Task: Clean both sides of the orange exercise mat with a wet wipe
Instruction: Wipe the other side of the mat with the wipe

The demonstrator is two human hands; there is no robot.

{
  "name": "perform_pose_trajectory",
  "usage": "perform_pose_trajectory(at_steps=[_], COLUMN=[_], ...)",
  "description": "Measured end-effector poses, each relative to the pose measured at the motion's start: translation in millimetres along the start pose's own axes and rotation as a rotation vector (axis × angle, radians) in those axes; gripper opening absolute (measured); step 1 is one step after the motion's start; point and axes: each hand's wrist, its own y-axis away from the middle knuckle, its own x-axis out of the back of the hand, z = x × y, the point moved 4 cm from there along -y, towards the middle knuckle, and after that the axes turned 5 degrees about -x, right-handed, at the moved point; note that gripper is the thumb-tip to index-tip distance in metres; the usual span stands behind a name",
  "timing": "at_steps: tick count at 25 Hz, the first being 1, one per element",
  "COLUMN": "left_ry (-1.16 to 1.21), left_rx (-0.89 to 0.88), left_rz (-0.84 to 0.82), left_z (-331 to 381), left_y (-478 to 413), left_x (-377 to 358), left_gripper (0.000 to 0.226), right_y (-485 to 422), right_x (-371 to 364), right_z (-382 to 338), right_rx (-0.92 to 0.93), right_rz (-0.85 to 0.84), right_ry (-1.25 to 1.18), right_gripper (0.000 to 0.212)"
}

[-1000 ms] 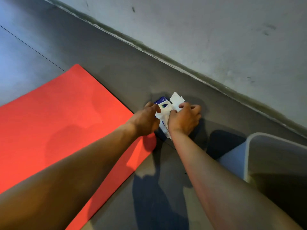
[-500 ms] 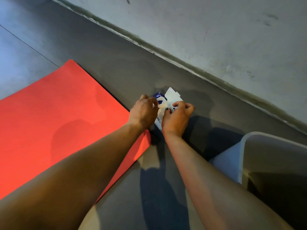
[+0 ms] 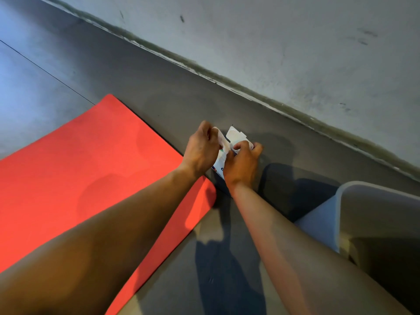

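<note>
The orange exercise mat (image 3: 86, 169) lies flat on the grey floor at the left, partly under my left forearm. Just past its right corner is a white and blue pack of wet wipes (image 3: 221, 163), its white lid flap (image 3: 236, 134) standing open. My left hand (image 3: 201, 150) grips the pack's left side with curled fingers. My right hand (image 3: 242, 163) holds the pack's right side, with its fingertips pinched at the opening. Both hands hide most of the pack.
A grey-white plastic bin (image 3: 341, 214) stands on the floor at the right, close to my right forearm. The wall (image 3: 295, 42) rises just behind the pack, with a dirty seam along the floor. Bare grey floor (image 3: 159, 98) lies beyond the mat.
The pack's blue top has turned out of sight under my left hand, and my left fingers have curled higher round the pack. My right fingertips stay at the opening.
</note>
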Motion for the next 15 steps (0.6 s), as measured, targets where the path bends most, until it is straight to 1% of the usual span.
perform_pose_trajectory(at_steps=[1, 3, 6, 8, 10, 11, 15], left_ry=[0.098, 0.229, 0.248, 0.258, 0.19, 0.135, -0.093], left_rx=[0.019, 0.035, 0.008, -0.046, -0.112, -0.128, -0.09], left_rz=[0.01, 0.111, 0.292, 0.415, 0.521, 0.538, 0.496], left_z=[2, 10, 20, 23, 21, 19, 14], left_y=[1, 0, -5, -6, -3, -2, 5], left_x=[0, 6, 22, 34, 45, 49, 63], left_gripper=[0.02, 0.022, 0.022, 0.021, 0.019, 0.018, 0.02], right_y=[1, 2, 2, 1, 2, 2, 4], right_x=[-1, -3, -5, -7, -10, -11, -12], right_z=[-2, -4, -2, 0, 1, 2, 2], right_rx=[0.014, 0.022, 0.002, 0.004, 0.01, 0.01, -0.023], right_rz=[-0.003, 0.009, 0.013, 0.003, -0.006, -0.01, -0.047], right_ry=[-0.001, -0.005, -0.001, 0.002, 0.001, 0.003, 0.018], right_gripper=[0.012, 0.009, 0.008, 0.008, 0.007, 0.008, 0.009])
